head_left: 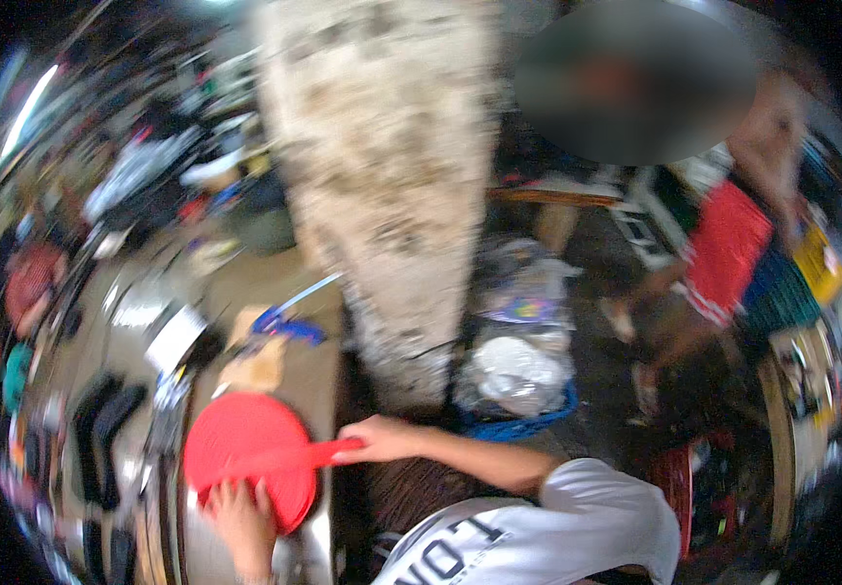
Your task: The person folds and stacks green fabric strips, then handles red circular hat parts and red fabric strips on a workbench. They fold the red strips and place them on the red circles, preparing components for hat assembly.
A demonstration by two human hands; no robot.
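Observation:
A large flat roll of red strap (245,429) lies on the worktable at the lower left. A loose length of the strap (289,461) runs across the roll's face and off to the right. My right hand (377,439) is closed on this length near its end, just past the table's right edge. On the near part of the roll rests my left hand (242,522), its fingers spread against the strap. Beyond the roll lie a piece of brown cardboard (253,363) and a blue tool (287,325) with a pale rod, too blurred to name.
A dirty pale pillar (382,146) rises ahead. Right of it stands a blue basket (523,426) holding plastic bags (513,375). A person in red shorts (730,249) is at the right; another person (36,283) shows at far left. Black strips (104,439) lie left of the roll.

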